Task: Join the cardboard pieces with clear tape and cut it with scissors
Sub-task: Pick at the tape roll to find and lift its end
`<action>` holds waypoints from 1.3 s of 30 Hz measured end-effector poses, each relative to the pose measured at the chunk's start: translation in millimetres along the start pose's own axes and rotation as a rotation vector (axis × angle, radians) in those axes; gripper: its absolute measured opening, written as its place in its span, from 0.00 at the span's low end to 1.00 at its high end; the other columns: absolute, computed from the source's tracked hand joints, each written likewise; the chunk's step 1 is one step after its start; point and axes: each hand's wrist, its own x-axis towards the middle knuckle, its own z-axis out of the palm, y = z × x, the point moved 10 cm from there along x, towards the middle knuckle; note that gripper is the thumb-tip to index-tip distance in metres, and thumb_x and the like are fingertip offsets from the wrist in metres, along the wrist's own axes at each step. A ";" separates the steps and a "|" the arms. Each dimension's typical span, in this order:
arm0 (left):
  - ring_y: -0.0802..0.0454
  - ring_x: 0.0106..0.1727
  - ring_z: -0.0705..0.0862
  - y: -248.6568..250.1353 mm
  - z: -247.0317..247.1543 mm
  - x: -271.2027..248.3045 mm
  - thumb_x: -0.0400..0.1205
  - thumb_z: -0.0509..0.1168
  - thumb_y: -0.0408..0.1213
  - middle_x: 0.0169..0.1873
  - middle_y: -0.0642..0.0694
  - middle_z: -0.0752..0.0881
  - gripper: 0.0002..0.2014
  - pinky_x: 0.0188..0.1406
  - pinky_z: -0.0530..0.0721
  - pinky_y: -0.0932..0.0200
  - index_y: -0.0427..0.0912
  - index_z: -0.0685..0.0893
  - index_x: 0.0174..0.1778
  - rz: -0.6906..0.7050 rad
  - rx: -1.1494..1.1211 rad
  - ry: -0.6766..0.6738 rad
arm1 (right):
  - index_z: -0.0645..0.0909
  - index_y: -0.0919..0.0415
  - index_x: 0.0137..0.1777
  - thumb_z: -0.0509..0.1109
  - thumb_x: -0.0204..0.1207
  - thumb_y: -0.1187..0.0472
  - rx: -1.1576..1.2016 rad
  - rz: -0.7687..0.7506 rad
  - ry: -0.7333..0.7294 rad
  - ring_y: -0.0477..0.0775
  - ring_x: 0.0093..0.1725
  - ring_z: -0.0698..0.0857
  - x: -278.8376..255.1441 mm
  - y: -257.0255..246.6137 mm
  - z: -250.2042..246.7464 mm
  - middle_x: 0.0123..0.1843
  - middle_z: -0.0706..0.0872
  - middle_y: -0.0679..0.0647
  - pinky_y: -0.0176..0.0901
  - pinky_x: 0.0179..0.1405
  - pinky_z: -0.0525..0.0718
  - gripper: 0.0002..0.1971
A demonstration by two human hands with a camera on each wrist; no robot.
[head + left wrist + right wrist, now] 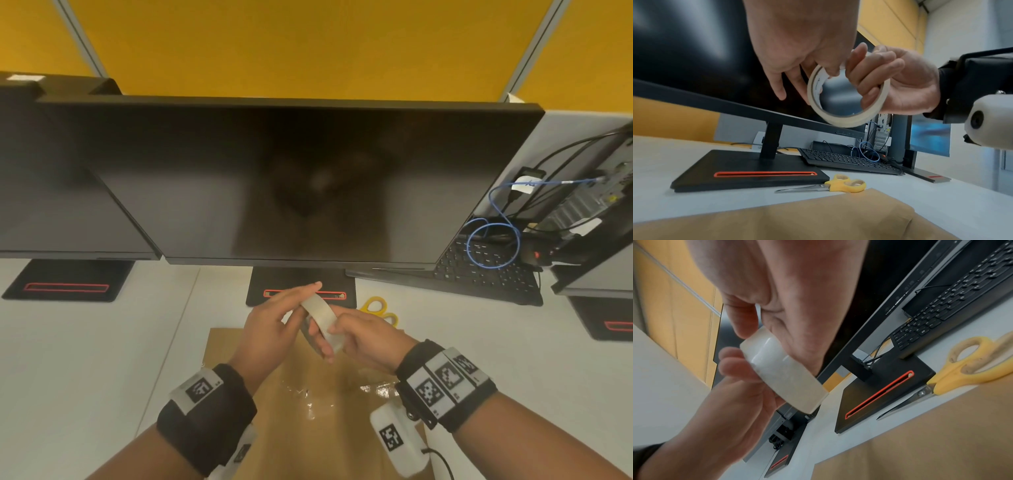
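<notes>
Right hand round tape roll; scissors' blades visible wrist-side only.

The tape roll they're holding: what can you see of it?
The tape roll is a pale, translucent whitish ring with a thin cardboard-coloured core and an open middle. It is held in the air above the brown cardboard, tilted on edge. The right hand grips it, fingers curled through the hole; the left hand touches its outer face with its fingers. No pulled-out strip is visible.
</notes>
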 end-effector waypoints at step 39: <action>0.72 0.59 0.77 -7.1 1.6 -3.1 0.81 0.67 0.35 0.53 0.79 0.79 0.29 0.53 0.75 0.80 0.86 0.75 0.51 0.014 -0.021 -0.060 | 0.81 0.52 0.42 0.51 0.71 0.60 -0.008 -0.011 -0.006 0.52 0.33 0.77 -12.5 -5.9 -2.7 0.27 0.75 0.56 0.46 0.56 0.73 0.16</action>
